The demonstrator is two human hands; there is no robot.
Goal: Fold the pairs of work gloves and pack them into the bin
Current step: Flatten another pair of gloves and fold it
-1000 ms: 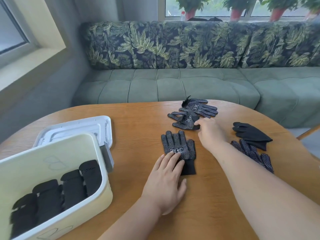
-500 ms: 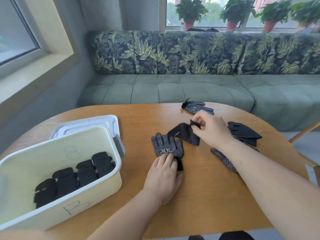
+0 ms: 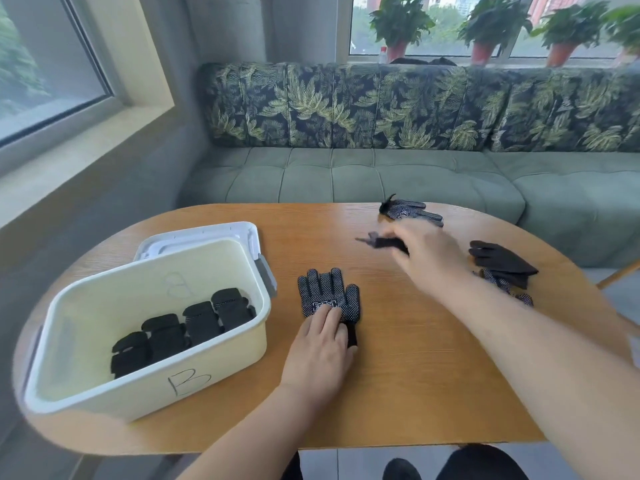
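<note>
Folded black work gloves (image 3: pixel 183 330) sit in a row on the floor of the cream plastic bin (image 3: pixel 138 386), which is marked with a hand-drawn B on its near wall.

Behind everything runs a green cushioned sofa (image 3: pixel 346 174) with a dark leaf-print back, and potted plants (image 3: pixel 398 26) stand on the window sill above it. In front of the sofa is an oval wooden table (image 3: pixel 398 393). The bin stands on the table's left part, tilted toward the camera, with a white plastic lid (image 3: pixel 194 237) lying flat just behind it and touching its far side.

The right hand (image 3: pixel 426 258) is held above the middle of the table, its fingers closed on a dark glove (image 3: pixel 384 242) that sticks out to the left; both are blurred, so the exact grip cannot be told. The left hand (image 3: pixel 318 355) lies flat with straight fingers, pressing on the wrist end of a black white-dotted glove (image 3: pixel 327 296) spread palm-flat just right of the bin, fingers pointing away.

At the right edge of the table, a plain black pair of gloves (image 3: pixel 502 263) rests partly on top of another dotted glove (image 3: pixel 509 289). One more dotted glove (image 3: pixel 405 211) lies at the far edge of the table, near the sofa.
</note>
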